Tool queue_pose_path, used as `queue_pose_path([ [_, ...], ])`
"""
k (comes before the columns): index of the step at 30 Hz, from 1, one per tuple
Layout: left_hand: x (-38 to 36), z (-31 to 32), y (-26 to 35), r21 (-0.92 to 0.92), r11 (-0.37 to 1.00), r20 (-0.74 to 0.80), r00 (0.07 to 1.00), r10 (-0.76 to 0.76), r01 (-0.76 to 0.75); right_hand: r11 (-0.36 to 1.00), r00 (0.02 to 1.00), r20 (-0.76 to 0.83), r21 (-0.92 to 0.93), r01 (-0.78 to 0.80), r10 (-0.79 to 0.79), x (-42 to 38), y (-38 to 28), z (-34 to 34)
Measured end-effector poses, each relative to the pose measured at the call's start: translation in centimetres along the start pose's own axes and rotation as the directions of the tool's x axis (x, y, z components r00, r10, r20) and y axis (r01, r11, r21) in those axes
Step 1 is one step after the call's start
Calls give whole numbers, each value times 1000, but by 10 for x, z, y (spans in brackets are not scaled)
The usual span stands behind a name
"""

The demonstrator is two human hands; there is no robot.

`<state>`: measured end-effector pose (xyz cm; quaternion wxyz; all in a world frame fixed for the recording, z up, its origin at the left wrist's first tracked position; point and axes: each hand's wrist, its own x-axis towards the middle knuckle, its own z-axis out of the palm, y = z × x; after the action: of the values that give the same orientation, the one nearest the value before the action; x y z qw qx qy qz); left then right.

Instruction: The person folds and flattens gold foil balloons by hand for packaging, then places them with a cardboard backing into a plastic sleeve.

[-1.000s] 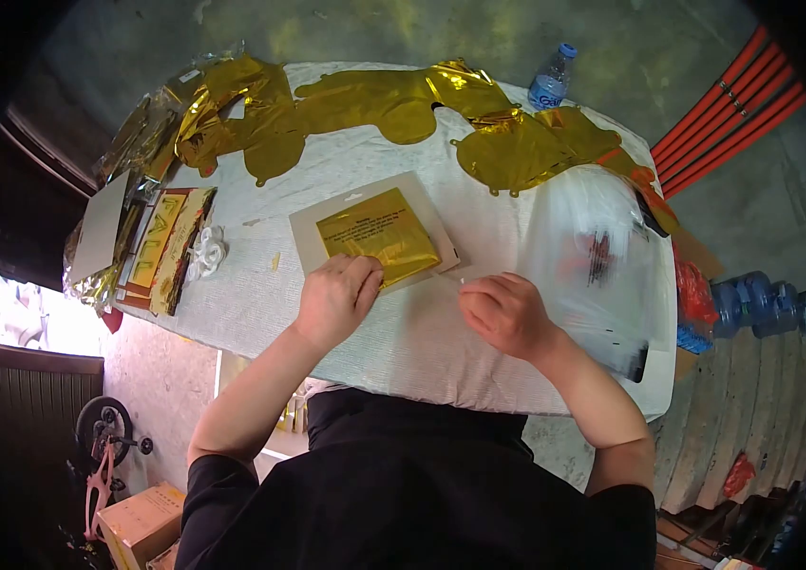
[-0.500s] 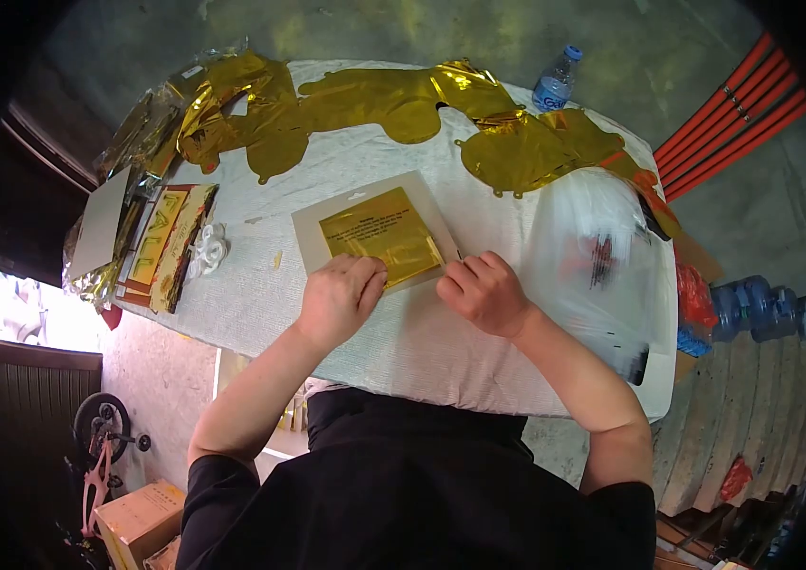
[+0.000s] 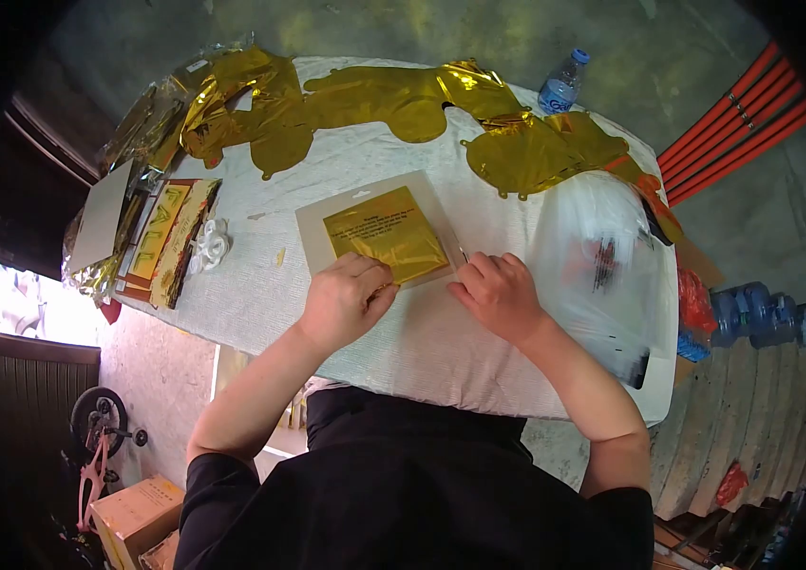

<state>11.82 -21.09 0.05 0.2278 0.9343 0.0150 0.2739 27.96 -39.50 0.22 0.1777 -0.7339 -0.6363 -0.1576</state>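
A folded gold foil balloon (image 3: 386, 224) with printed black text lies on a grey backing card (image 3: 318, 249) with a hang slot at its top. My left hand (image 3: 350, 296) is closed at the lower edge of the foil, thumb and fingers pinched together there. Just beyond the card's lower right corner, my right hand (image 3: 500, 294) is closed with its fingers curled. A thin, shiny tip shows at its index finger; most of whatever it holds is hidden.
Flat gold foil balloons (image 3: 374, 98) stretch along the table's far edge beside a water bottle (image 3: 562, 84). Clear plastic bags (image 3: 593, 256) lie on the right. To the left are printed cards (image 3: 163, 237), white ribbon rolls (image 3: 212, 245) and foil packets (image 3: 137, 133).
The view has shifted slightly. My right hand has moved a little right and away from the card's edge; my left hand stays at the foil's lower edge.
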Motion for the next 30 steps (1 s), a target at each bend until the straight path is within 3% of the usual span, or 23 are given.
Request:
queue_pose_path([
  [10, 1, -10, 3, 24, 997, 48, 996, 79, -80, 999, 1000, -2, -34, 17, -17, 7, 8, 13],
  [12, 1, -18, -4, -121, 991, 170, 983, 76, -55, 1000, 1000, 24, -4, 10, -10, 8, 11, 12],
  [15, -2, -38, -22, -197, 979, 111, 993, -35, 57, 998, 994, 103, 67, 16, -23, 5, 14, 4],
  [20, -10, -54, -38, -102, 989, 104, 990, -93, 104, 989, 992, 125, 139, -41, 23, 6, 11, -6],
  [25, -9, -40, -28, -112, 994, 116, 993, 14, 0, 984, 996, 74, 176, 33, -47, 4, 0, 1],
  [30, -11, -33, -27, -80, 997, 176, 984, 5, 9, 986, 996, 60, 157, 59, -69, 7, -13, 2],
])
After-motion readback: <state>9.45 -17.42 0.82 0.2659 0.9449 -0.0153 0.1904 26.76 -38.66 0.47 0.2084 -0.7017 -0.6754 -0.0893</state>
